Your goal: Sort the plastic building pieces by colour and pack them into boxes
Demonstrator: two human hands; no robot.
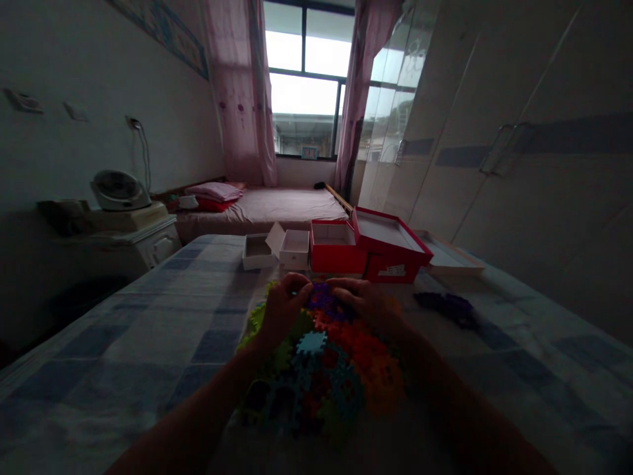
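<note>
A purple foam puzzle piece [320,297] with notched edges is between my two hands, over the far side of a colourful pile. My left hand [284,302] pinches its left side with thumb and fingers. On the other side, my right hand [360,300] has its fingers closed on the purple piece's right edge. Below them lie orange-red puzzle pieces [363,346], a light-blue piece [311,342], teal pieces [346,382] and yellow-green pieces [257,316], overlapping one another. Dim light blurs the fine edges.
Beyond the pile stand a grey-white box [258,260], a white box [295,256], a red box [336,257] and a tilted red lid [390,234]. Dark purple pieces [448,307] lie to the right on the checked bedspread [163,343]. A pale tray [457,262] sits behind them.
</note>
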